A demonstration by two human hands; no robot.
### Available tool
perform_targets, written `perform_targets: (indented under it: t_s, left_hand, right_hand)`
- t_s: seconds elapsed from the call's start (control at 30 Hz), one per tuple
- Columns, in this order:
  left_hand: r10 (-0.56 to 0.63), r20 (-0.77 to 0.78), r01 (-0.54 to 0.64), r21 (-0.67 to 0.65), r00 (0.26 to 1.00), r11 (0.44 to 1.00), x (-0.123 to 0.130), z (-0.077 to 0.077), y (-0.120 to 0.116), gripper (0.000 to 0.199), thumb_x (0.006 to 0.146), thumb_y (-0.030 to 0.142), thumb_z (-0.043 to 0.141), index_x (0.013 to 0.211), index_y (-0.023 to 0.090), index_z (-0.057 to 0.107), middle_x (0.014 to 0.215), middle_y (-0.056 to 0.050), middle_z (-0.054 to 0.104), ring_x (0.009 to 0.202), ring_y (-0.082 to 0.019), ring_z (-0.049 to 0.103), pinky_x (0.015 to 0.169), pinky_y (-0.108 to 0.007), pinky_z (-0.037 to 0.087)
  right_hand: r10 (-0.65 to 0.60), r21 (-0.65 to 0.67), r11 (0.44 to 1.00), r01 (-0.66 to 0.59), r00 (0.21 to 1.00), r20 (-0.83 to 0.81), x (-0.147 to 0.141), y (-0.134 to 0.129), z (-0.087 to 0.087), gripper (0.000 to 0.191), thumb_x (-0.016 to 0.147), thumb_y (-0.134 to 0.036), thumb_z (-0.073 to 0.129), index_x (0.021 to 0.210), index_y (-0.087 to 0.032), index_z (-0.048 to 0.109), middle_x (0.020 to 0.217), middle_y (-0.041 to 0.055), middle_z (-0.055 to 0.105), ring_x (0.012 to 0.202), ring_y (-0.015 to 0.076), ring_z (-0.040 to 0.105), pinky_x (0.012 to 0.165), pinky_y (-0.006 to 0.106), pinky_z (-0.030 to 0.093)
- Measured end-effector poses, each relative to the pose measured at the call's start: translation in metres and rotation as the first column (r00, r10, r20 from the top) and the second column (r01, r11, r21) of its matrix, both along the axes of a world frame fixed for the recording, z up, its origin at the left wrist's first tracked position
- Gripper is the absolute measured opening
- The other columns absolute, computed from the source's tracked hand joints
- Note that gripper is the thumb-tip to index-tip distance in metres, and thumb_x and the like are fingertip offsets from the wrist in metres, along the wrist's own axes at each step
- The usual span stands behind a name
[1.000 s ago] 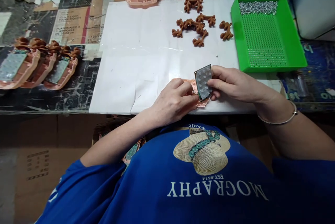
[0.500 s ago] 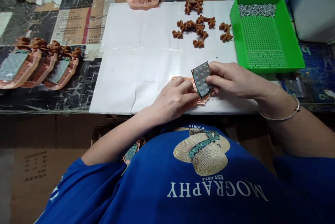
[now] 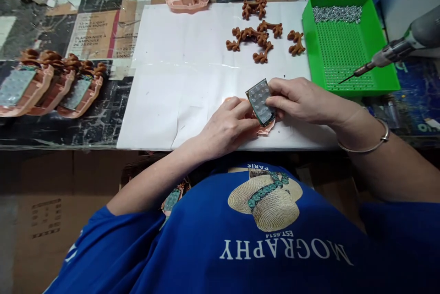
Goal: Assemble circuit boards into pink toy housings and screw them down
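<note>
My right hand (image 3: 297,101) pinches a small circuit board (image 3: 261,101) with a grey, bumpy rubber keypad on its face. The board is tilted above a pink plastic shell (image 3: 265,130), whose larger part is hidden by my hands and the board. Around the shell's left side my left hand (image 3: 228,124) is closed, its fingertips near the lower edge of the board. Both hands are over the front of the white sheet (image 3: 165,78).
Several brown bone-shaped parts (image 3: 249,35) lie behind my hands. A green basket (image 3: 350,74) with screws stands at the right, an electric screwdriver (image 3: 388,53) hanging over it. Pink shells with boards (image 3: 80,95) are lined up at the left; another pink shell (image 3: 187,5) sits at the back.
The board and my right hand have shifted slightly left and up. The electric screwdriver has come into view from the right, above the green basket.
</note>
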State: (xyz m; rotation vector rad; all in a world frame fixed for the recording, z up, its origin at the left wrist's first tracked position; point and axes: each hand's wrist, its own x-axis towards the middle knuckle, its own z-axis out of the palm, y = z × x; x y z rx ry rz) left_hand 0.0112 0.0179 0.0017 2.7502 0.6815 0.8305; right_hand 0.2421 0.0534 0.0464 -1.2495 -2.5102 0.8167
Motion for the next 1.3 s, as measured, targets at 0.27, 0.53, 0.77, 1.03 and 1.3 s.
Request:
perform_targets:
  t_s: [0.27, 0.53, 0.77, 1.03, 1.3]
  left_hand:
    - [0.119, 0.125, -0.1, -0.148, 0.985, 0.984, -0.03, 0.008, 0.003, 0.03, 0.09, 0.033, 0.071, 0.116, 0.023, 0.061, 0.115, -0.009, 0.06, 0.107, -0.021, 0.057, 0.092, -0.04, 0.052]
    - [0.204, 0.161, -0.154, -0.28, 0.966, 0.948, -0.041, -0.003, 0.001, 0.066, 0.088, 0.034, 0.074, 0.141, 0.019, 0.039, 0.124, -0.012, 0.061, 0.107, -0.021, 0.063, 0.089, -0.036, 0.056]
    - [0.229, 0.192, -0.168, -0.287, 0.954, 0.943, -0.028, -0.01, -0.016, 0.087, 0.088, 0.043, 0.072, 0.157, 0.022, 0.023, 0.127, -0.015, 0.062, 0.11, -0.024, 0.062, 0.091, -0.04, 0.056]
    - [0.295, 0.196, -0.252, -0.215, 0.935, 0.943, -0.012, -0.015, -0.032, 0.082, 0.093, 0.048, 0.065, 0.157, 0.02, 0.021, 0.117, -0.012, 0.065, 0.103, -0.023, 0.06, 0.09, -0.041, 0.052]
    - [0.309, 0.192, -0.265, -0.223, 0.932, 0.938, -0.011, -0.015, -0.034, 0.08, 0.095, 0.049, 0.061, 0.156, 0.018, 0.022, 0.12, -0.013, 0.064, 0.104, -0.023, 0.058, 0.09, -0.039, 0.05]
  right_hand:
    - [0.057, 0.068, 0.995, -0.069, 0.986, 0.159, -0.011, 0.006, 0.008, 0.018, 0.093, -0.03, 0.054, 0.077, -0.022, 0.055, 0.07, 0.0037, 0.062, 0.068, 0.0192, 0.056, 0.062, 0.033, 0.037]
    - [0.126, 0.135, 0.979, -0.156, 0.97, 0.207, -0.023, 0.01, 0.011, 0.015, 0.093, -0.028, 0.055, 0.085, -0.019, 0.064, 0.077, 0.0047, 0.063, 0.071, 0.0185, 0.056, 0.066, 0.032, 0.039]
    - [0.137, 0.128, 0.981, -0.145, 0.988, 0.075, -0.021, -0.008, -0.001, 0.025, 0.096, -0.026, 0.052, 0.119, -0.019, 0.062, 0.092, 0.005, 0.069, 0.079, 0.0185, 0.062, 0.073, 0.03, 0.044]
    - [0.238, 0.226, 0.936, -0.268, 0.959, 0.151, -0.006, -0.027, -0.003, 0.042, 0.101, -0.048, 0.048, 0.125, -0.019, 0.065, 0.102, 0.0125, 0.066, 0.088, 0.0252, 0.062, 0.077, 0.037, 0.049]
    - [0.229, 0.26, 0.928, -0.266, 0.959, 0.164, -0.005, -0.031, -0.007, 0.042, 0.1, -0.048, 0.048, 0.127, -0.02, 0.066, 0.107, 0.0139, 0.065, 0.091, 0.027, 0.062, 0.076, 0.039, 0.05]
